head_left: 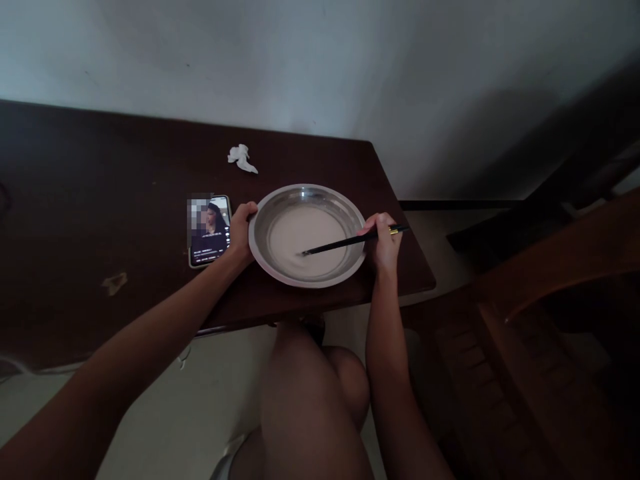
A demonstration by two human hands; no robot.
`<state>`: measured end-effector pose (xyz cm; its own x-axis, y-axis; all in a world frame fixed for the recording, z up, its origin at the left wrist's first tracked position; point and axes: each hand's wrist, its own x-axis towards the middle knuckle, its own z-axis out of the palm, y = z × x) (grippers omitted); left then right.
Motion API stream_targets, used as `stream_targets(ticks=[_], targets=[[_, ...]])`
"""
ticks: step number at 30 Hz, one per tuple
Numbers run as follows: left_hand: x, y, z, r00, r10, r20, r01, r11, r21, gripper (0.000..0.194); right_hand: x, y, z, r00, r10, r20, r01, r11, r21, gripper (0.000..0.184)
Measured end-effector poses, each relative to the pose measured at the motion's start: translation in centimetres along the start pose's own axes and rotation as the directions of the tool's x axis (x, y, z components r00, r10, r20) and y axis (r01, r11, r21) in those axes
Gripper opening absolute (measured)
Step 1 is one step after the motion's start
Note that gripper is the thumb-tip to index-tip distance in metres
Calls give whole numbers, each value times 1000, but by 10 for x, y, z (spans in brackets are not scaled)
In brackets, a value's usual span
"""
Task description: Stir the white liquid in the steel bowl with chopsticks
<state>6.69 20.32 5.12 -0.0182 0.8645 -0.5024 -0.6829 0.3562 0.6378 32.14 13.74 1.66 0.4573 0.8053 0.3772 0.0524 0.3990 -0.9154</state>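
A wide, shiny metal bowl (260, 251) rests near the front edge of the dark table, holding a pale, milky liquid (300, 230). My left hand (243, 230) grips its left rim, thumb on top and the other fingers mostly hidden along the outer side. In my right hand (384, 241), closed beside the right rim, is a pair of black chopsticks (343, 244) with gold bands near the upper end. They slant down to the left across the bowl, and their tips meet the liquid, where its surface is slightly rippled.
A phone (210, 233) with a lit screen lies just left of my left hand. Behind it is a crumpled white tissue (243, 159). The brown table (100, 200) meets a pale wall at the back. A wooden chair (500, 320) stands at the right, and my legs are below.
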Motion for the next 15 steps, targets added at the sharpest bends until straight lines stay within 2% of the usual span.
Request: stream_targets(ticks=[2, 7, 12, 15], targets=[[0, 0, 0, 1000, 16, -5, -16, 1000, 1, 26, 0, 0, 0, 1000, -12, 10, 12, 1000, -25, 48], [-1, -1, 1, 1000, 24, 10, -24, 1000, 3, 25, 2, 1, 0, 991, -62, -120, 61, 998, -11, 52], [0, -1, 2, 1000, -4, 0, 4, 1000, -5, 26, 1, 2, 0, 1000, -24, -2, 24, 999, -33, 47], [1, -1, 1, 1000, -8, 8, 8, 1000, -4, 25, 3, 3, 0, 997, -36, -71, 32, 998, -52, 48]])
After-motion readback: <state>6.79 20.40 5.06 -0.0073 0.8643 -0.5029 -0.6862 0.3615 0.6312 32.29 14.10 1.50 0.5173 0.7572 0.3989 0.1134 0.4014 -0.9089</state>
